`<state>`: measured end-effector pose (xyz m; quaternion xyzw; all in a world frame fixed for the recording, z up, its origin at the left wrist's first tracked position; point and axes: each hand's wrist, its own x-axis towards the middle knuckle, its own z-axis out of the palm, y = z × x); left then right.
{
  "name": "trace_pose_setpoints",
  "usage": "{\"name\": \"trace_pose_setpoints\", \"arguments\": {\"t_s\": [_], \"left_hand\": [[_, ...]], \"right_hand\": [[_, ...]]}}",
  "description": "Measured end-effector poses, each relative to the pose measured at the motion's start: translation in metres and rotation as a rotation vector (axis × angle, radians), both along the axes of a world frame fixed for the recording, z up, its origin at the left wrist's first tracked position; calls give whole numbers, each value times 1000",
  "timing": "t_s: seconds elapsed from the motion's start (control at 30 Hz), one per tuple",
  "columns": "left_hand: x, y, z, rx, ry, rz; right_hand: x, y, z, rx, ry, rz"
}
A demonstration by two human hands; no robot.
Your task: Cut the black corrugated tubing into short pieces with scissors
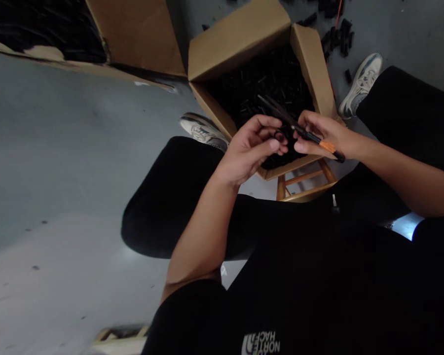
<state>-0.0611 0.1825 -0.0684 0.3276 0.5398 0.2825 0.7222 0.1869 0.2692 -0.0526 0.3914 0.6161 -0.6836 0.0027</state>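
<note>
My left hand is above the near left part of a cardboard box, its fingers curled round a small dark ring-shaped piece. Close on its right, my right hand holds a long dark tool with orange tape on its handle. The tool's thin tips point up and left over the box. Below both hands, many small black pieces fill the cardboard box.
At the upper left stands another cardboard box with black pieces. Loose black pieces lie on the floor at the upper right. A wooden stool shows under the near box edge. My shoes flank the box.
</note>
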Motion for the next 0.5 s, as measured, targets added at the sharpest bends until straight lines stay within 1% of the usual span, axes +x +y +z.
{"name": "trace_pose_setpoints", "arguments": {"t_s": [0.07,0.13,0.17,0.2,0.23,0.27,0.3,0.33,0.43,0.5], "left_hand": [[-4,1,-7,75,327,-212],[-7,1,-12,110,713,-505],[-9,0,-14,93,854,-679],[-10,-1,-16,52,927,-857],[-11,-1,-18,-4,933,-1019],[-12,-2,-19,-56,896,-1140],[-12,-2,-20,-85,850,-1209],[-11,-1,-21,-81,821,-1227],[-5,1,-24,26,841,-1165],[1,5,-27,51,842,-1168]], "right_hand": [[3,9,4,81,-115,-45],[5,20,12,150,-250,-81],[7,25,16,188,-312,-81],[7,30,20,226,-364,-67],[8,33,24,263,-407,-42],[9,36,26,298,-443,-9],[9,38,28,328,-471,32],[10,39,29,358,-493,70],[14,42,27,442,-481,170],[17,45,27,491,-418,200]]}}
